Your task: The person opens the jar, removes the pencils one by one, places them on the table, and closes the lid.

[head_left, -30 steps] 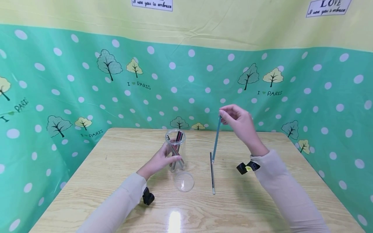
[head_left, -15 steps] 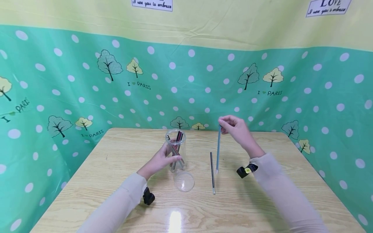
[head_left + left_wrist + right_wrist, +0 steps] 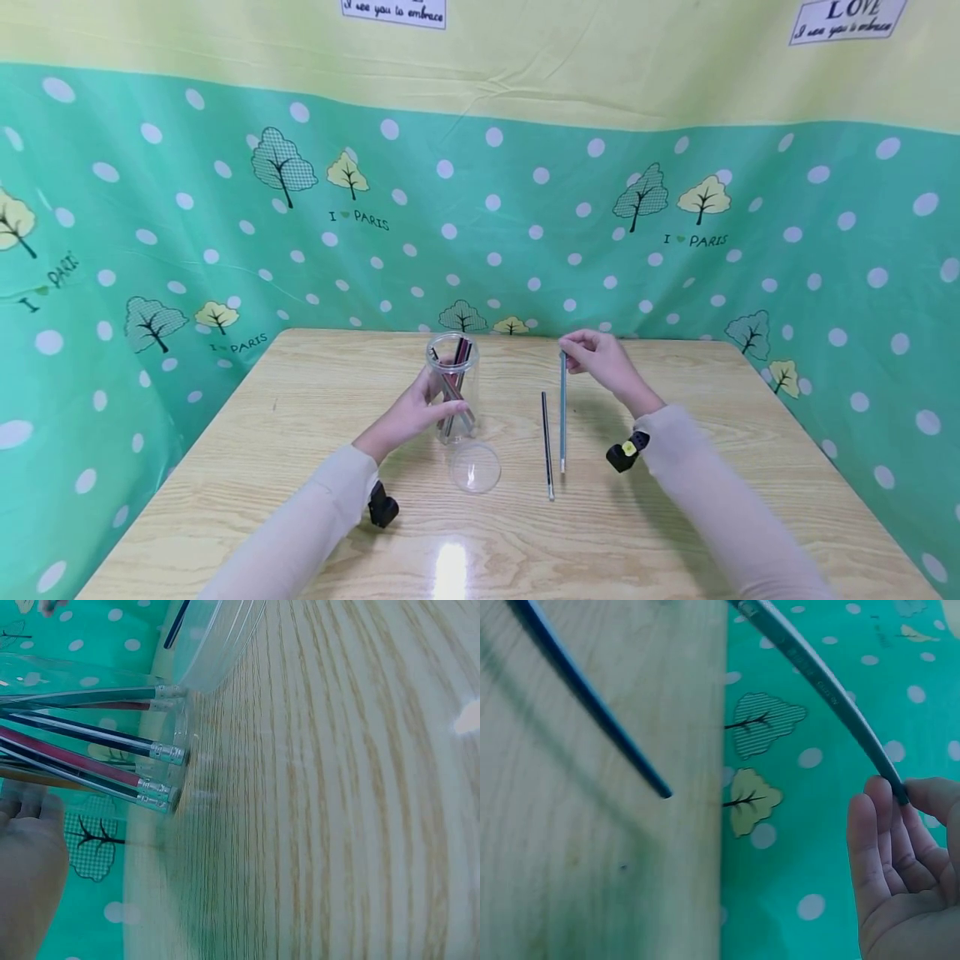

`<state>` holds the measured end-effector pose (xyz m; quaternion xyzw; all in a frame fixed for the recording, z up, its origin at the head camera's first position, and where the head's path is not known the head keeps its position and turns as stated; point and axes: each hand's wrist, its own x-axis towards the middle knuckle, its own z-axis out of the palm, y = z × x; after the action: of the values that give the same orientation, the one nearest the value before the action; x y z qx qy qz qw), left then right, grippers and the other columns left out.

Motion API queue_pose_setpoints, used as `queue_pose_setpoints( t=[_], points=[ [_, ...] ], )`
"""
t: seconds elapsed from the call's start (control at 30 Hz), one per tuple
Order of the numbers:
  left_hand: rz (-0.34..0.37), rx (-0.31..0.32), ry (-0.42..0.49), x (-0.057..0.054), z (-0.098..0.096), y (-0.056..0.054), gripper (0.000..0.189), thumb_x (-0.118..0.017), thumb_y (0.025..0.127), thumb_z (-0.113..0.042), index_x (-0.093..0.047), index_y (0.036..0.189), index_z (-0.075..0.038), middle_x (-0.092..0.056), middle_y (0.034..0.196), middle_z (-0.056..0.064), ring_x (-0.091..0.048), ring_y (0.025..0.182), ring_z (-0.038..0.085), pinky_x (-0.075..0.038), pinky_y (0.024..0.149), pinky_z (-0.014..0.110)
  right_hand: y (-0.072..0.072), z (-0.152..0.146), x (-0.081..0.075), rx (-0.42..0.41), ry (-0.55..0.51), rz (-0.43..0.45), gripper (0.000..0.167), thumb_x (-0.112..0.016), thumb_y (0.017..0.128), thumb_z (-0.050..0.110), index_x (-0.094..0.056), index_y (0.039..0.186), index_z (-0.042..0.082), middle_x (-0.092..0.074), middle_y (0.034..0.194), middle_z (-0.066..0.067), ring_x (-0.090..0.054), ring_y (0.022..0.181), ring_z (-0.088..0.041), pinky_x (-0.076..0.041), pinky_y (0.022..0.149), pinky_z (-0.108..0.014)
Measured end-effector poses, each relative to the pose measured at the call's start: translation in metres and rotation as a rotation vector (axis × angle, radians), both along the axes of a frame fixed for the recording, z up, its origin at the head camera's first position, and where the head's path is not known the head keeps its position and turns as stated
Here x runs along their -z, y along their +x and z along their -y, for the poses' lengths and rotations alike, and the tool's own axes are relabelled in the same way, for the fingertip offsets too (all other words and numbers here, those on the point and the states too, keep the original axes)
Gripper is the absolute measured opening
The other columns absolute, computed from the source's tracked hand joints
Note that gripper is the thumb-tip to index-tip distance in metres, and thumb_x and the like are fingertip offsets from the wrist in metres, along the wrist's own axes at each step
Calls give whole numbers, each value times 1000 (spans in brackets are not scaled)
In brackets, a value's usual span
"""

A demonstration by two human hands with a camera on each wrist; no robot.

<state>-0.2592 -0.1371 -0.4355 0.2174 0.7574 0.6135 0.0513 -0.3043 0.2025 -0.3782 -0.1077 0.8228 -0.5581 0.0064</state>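
My left hand (image 3: 408,417) holds a clear jar (image 3: 473,383) upright on the table, thumb across its front. Several pencils (image 3: 454,387) lean inside it; the left wrist view shows their metal-banded ends (image 3: 166,753) at the jar's bottom. Between thumb and fingertips my right hand (image 3: 603,362) pinches a teal pencil (image 3: 563,408) by its top end. That pencil hangs nearly vertical, banded end down, just right of a dark pencil (image 3: 547,442) lying on the table. In the right wrist view the pinched pencil (image 3: 832,690) has faint lettering along its side.
A round clear lid (image 3: 476,468) lies on the wooden table (image 3: 337,533) in front of the jar. Behind the table hangs a green and yellow printed cloth (image 3: 420,275). Each wrist carries a small black camera (image 3: 382,506).
My right hand has come down with the teal pencil, whose lower end has shifted toward me and slightly right, off the dark pencil's line. The left hand and jar stay put.
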Motion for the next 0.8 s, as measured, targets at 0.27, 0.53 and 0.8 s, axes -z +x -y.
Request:
queue_pose_setpoints(
  t=[0.27,0.53,0.8],
  points=[
    [13,1,-1,-1,1,2,76,-75,93,-19,-30,154,-24,-38,157,10,-27,147,32,-16,117,60,-9,-4,32,27,29,81,36,-61,102,25,-63,118,-8,-67,92,-12,-66,79,-18,-60,78,-33],
    [24,3,7,-2,1,2,77,-75,93,-20,-29,155,-27,-37,158,8,-25,148,31,-15,117,61,-10,-1,53,18,53,137,36,-59,103,20,-61,122,-10,-67,94,-12,-65,80,-17,-60,79,-35],
    [22,4,-3,-1,1,1,79,-75,92,-20,-28,156,-25,-35,159,9,-25,148,32,-16,116,62,-11,2,68,24,78,176,31,-60,102,18,-62,118,-8,-66,95,-14,-65,80,-18,-60,76,-30]
  ],
)
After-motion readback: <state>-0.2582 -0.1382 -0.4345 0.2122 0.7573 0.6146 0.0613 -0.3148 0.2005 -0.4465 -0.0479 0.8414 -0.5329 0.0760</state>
